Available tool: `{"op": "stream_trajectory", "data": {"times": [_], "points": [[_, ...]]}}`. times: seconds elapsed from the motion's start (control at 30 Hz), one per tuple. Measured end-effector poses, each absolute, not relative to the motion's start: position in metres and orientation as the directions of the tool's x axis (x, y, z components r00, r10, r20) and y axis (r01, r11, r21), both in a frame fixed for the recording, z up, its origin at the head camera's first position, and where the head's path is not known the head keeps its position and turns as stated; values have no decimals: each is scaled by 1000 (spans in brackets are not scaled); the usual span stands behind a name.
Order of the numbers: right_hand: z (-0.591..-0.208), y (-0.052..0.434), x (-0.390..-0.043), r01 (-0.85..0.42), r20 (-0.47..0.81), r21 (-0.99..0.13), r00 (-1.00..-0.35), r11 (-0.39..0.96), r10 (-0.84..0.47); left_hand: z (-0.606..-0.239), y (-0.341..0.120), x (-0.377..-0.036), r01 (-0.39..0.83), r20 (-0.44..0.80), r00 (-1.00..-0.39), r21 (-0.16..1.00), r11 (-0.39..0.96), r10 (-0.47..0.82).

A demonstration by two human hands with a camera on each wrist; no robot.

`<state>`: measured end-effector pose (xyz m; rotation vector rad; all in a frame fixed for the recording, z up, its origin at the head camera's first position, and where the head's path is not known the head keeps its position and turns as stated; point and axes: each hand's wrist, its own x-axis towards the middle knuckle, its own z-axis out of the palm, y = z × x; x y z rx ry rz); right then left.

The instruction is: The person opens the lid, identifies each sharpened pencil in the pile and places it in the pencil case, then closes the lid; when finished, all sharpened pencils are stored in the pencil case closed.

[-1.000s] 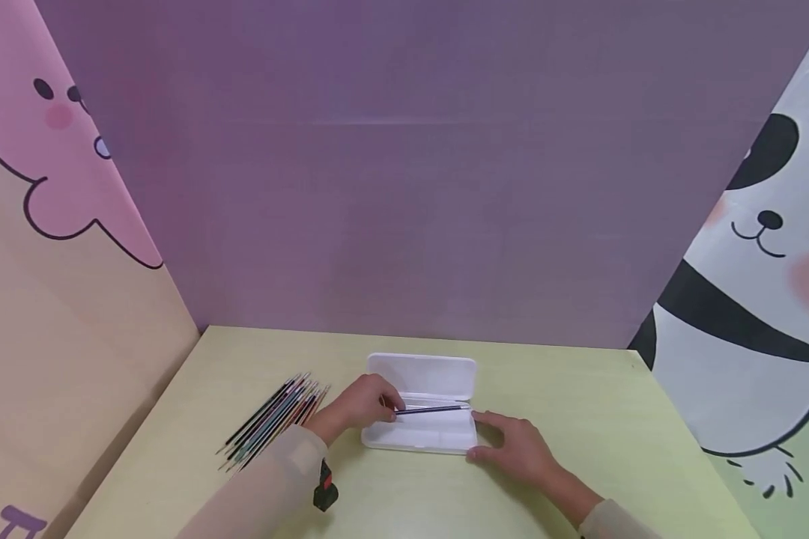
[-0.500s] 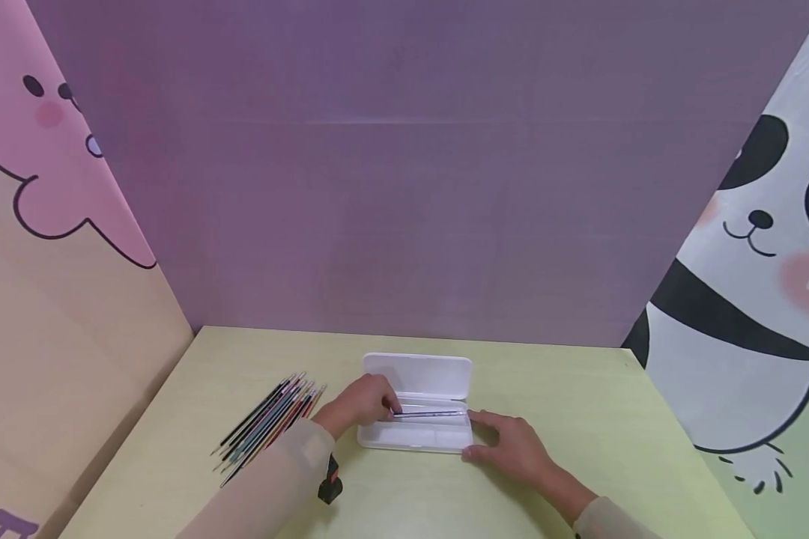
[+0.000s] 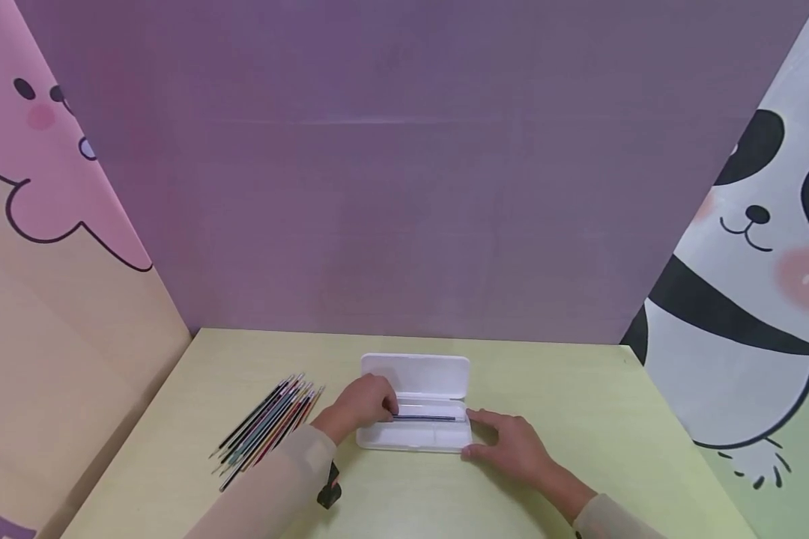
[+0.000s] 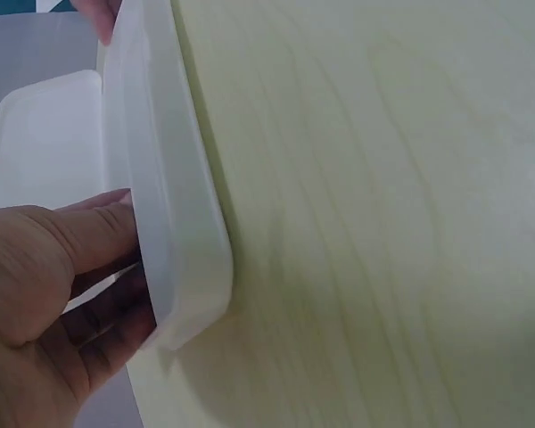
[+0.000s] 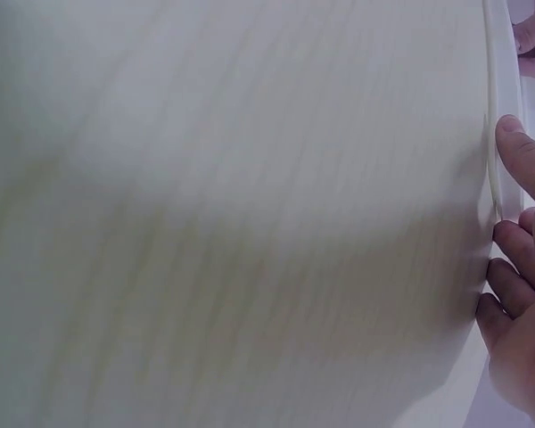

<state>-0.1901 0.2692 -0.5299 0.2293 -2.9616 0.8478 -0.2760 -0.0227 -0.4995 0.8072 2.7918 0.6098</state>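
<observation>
From the head camera, an open white plastic pencil case (image 3: 414,434) lies on the pale yellow-green table (image 3: 580,419), its lid (image 3: 414,376) folded back flat toward the purple backdrop (image 3: 404,187). The left hand (image 3: 360,404) sits at the case's left end, fingers curled and pinching the end of a dark pen refill (image 3: 425,418), which lies lengthwise in the rear part of the tray. The right hand (image 3: 512,445) rests at the case's right end, fingers loosely bent, thumb and fingertips touching the tray's right wall without closing around it. A bundle of coloured pen refills (image 3: 266,421) lies on the table just left of the left forearm, fanned diagonally. A small black and red item (image 3: 328,490) hangs at the left sleeve. A pink cartoon panel (image 3: 47,165) stands on the left and a panda panel (image 3: 762,262) on the right.

In the left wrist view, the left hand (image 4: 58,294) has thumb and fingers curled at the end of the pencil case (image 4: 165,205); the refill itself is not clear here. The lid (image 4: 45,134) shows behind, and the table (image 4: 383,214) fills the rest.

In the right wrist view, the right hand (image 5: 517,267) has its thumb and bent fingertips against the edge of the pencil case (image 5: 499,107), with the table (image 5: 232,214) blurred across the frame.
</observation>
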Motion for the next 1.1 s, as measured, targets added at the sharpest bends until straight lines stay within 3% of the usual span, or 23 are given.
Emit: {"op": "stream_trajectory", "data": {"times": [0.6,0.93,1.1], "points": [[-523,267,-187,-180,107,-494,-984,851,-146,-509,-37,-272,541,28,-788,508,671,615],[-526,269,-186,-206,126,-525,-978,826,-164,-515,-53,-259,461,161,-818,757,463,552],[-528,268,-189,-212,134,-531,-977,820,-166,-501,-80,-249,416,164,-821,828,376,546]]}}
